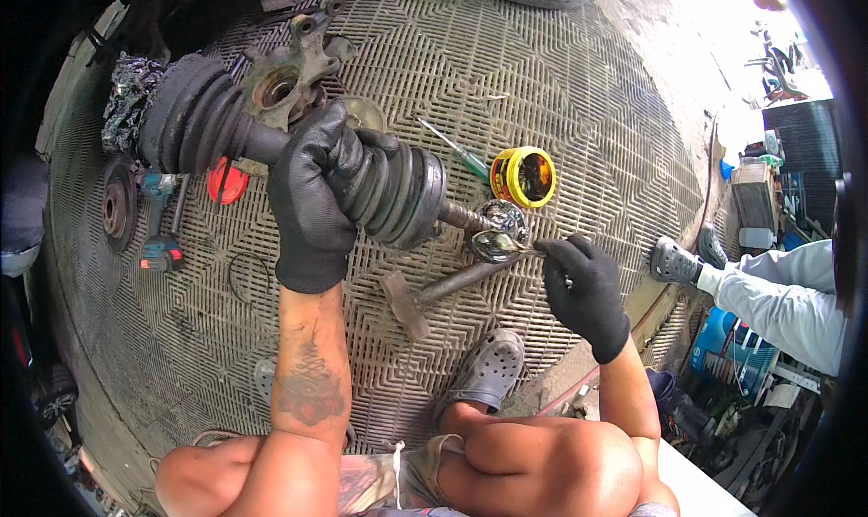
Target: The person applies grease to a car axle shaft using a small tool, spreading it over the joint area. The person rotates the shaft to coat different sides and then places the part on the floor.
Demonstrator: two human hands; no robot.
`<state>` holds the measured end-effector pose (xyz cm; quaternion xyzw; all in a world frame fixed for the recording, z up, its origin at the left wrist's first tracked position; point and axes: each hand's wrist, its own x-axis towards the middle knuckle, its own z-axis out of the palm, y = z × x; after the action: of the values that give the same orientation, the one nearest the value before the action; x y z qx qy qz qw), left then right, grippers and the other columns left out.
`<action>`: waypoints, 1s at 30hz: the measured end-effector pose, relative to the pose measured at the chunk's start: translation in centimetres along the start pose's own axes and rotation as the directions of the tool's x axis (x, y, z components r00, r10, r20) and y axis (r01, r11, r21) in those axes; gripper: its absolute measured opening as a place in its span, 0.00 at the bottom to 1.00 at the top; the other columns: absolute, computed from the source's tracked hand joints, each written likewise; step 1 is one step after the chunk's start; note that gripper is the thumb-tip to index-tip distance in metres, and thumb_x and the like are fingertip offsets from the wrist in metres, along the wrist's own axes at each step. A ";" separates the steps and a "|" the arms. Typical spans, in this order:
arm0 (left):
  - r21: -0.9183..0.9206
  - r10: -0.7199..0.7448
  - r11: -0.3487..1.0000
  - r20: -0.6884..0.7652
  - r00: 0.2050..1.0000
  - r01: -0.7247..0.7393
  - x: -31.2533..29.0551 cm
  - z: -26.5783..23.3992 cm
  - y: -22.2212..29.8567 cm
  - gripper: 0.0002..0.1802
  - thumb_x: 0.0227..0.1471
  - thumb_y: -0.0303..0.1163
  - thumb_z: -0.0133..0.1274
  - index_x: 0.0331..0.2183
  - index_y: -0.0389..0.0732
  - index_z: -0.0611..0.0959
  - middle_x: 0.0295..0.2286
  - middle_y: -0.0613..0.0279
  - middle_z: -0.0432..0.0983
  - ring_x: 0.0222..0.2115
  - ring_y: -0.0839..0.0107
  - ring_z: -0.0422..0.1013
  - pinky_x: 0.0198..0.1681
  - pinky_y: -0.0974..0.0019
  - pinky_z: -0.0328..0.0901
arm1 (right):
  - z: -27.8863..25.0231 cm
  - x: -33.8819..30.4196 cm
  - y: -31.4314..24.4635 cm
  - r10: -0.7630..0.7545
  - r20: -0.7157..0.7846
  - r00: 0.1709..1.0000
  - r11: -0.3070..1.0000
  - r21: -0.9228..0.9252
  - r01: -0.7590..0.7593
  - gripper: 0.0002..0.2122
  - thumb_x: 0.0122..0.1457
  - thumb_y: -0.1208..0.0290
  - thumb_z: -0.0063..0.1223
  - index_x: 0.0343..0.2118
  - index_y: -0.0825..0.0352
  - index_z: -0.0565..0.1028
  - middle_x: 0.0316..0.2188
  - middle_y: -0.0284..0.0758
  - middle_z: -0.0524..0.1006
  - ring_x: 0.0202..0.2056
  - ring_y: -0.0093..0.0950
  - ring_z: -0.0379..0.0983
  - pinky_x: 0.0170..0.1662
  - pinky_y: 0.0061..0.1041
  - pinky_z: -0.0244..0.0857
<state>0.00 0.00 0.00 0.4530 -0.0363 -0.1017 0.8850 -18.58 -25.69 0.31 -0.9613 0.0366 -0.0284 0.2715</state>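
My gloved left hand [312,196] is wrapped round the shaft of a drive axle, beside its ribbed rubber boot [398,196]. A second, larger boot [190,115] sits toward the upper left, where crinkled shiny wrapping [131,101] covers that end. From the right boot a bare splined shaft [466,217] runs to a greasy round joint part [506,217]. My gloved right hand [586,286] pinches the thin handle of a spoon [497,245]. The spoon's shiny bowl lies against or just over the joint part; contact is unclear.
A yellow tub of dark grease [524,177], a screwdriver [459,152] and a hammer [407,305] lie nearby on the grated mat. Left are a cordless power tool [161,223], a red lid [227,183] and a brake disc [118,205]. Another person's leg [778,282] extends from the right.
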 end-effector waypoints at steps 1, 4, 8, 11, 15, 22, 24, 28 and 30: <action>-0.008 0.012 1.000 0.017 1.000 -0.011 0.1 0.0 0.0 0.14 0.64 0.33 0.45 0.30 0.35 0.79 0.25 0.60 0.75 0.28 0.69 0.74 0.39 0.66 0.71 | 0.2 0.1 0.1 -0.049 -0.023 0.999 0.997 -0.065 0.047 0.10 0.52 0.76 0.59 0.39 0.63 0.81 0.25 0.41 0.76 0.26 0.40 0.75 0.30 0.37 0.69; -0.073 0.005 0.997 0.062 0.998 0.000 0.1 -1.3 -0.5 0.14 0.64 0.32 0.44 0.29 0.36 0.78 0.24 0.61 0.74 0.28 0.70 0.74 0.38 0.67 0.70 | -0.3 0.6 0.8 -0.038 -0.039 0.999 0.992 -0.120 0.033 0.07 0.53 0.74 0.58 0.36 0.62 0.81 0.25 0.39 0.75 0.26 0.41 0.75 0.29 0.37 0.68; 0.026 0.012 1.000 0.011 1.000 -0.012 -0.3 -0.7 -0.2 0.15 0.65 0.32 0.44 0.26 0.38 0.75 0.23 0.63 0.73 0.27 0.70 0.74 0.38 0.66 0.70 | -1.9 1.7 2.8 0.036 0.030 0.999 0.989 -0.142 -0.031 0.06 0.55 0.74 0.56 0.36 0.63 0.81 0.28 0.41 0.79 0.29 0.42 0.77 0.31 0.38 0.70; -0.179 -0.036 0.982 0.114 0.993 0.057 0.0 -0.4 -0.1 0.15 0.65 0.32 0.43 0.26 0.38 0.76 0.23 0.64 0.72 0.27 0.70 0.74 0.38 0.66 0.71 | -3.3 2.4 2.9 0.059 0.037 0.998 0.991 -0.124 -0.054 0.07 0.56 0.74 0.55 0.36 0.65 0.80 0.28 0.43 0.79 0.29 0.43 0.77 0.33 0.38 0.70; -0.134 -0.065 0.988 0.095 0.993 0.078 -0.1 -1.6 -0.3 0.14 0.64 0.32 0.44 0.27 0.38 0.77 0.24 0.59 0.76 0.28 0.67 0.76 0.39 0.64 0.71 | -2.5 1.5 3.0 0.084 0.111 0.990 0.990 0.100 -0.095 0.07 0.57 0.74 0.54 0.37 0.68 0.79 0.29 0.44 0.78 0.29 0.44 0.76 0.33 0.38 0.70; -0.057 -0.069 0.996 0.035 0.997 0.071 -0.7 -0.3 0.2 0.12 0.63 0.33 0.45 0.30 0.37 0.76 0.24 0.56 0.77 0.29 0.64 0.76 0.39 0.63 0.72 | -1.9 1.4 5.3 0.134 0.173 0.976 0.984 0.090 -0.151 0.07 0.58 0.74 0.54 0.36 0.69 0.79 0.23 0.42 0.77 0.25 0.36 0.76 0.31 0.32 0.69; -0.067 -0.063 0.996 0.019 0.998 0.065 -0.7 -0.6 0.1 0.11 0.63 0.33 0.45 0.30 0.37 0.76 0.24 0.57 0.76 0.29 0.64 0.76 0.40 0.63 0.72 | -2.5 1.5 5.1 0.205 0.144 0.968 0.957 0.179 -0.229 0.06 0.59 0.76 0.53 0.38 0.70 0.78 0.22 0.40 0.77 0.25 0.30 0.75 0.32 0.29 0.69; -0.097 -0.031 0.995 0.053 0.998 0.036 -0.2 -0.9 0.0 0.12 0.63 0.32 0.46 0.27 0.38 0.75 0.22 0.60 0.73 0.28 0.64 0.76 0.39 0.62 0.72 | 0.5 -0.3 5.6 0.091 -0.040 0.995 0.964 0.252 -0.078 0.14 0.60 0.83 0.48 0.49 0.69 0.74 0.31 0.40 0.75 0.31 0.29 0.72 0.37 0.29 0.67; -0.122 -0.030 0.992 0.071 0.997 0.038 0.1 -1.6 -0.1 0.14 0.63 0.31 0.45 0.24 0.39 0.74 0.21 0.62 0.71 0.27 0.64 0.75 0.39 0.62 0.72 | 2.7 -1.4 5.0 -0.055 -0.062 0.997 0.995 0.076 0.059 0.25 0.54 0.88 0.47 0.56 0.65 0.73 0.36 0.46 0.74 0.37 0.42 0.72 0.41 0.35 0.67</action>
<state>0.32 1.19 -0.98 0.3941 -0.0528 -0.1343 0.9077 -20.07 -28.37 -4.67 -0.9494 0.0161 -0.0661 0.3067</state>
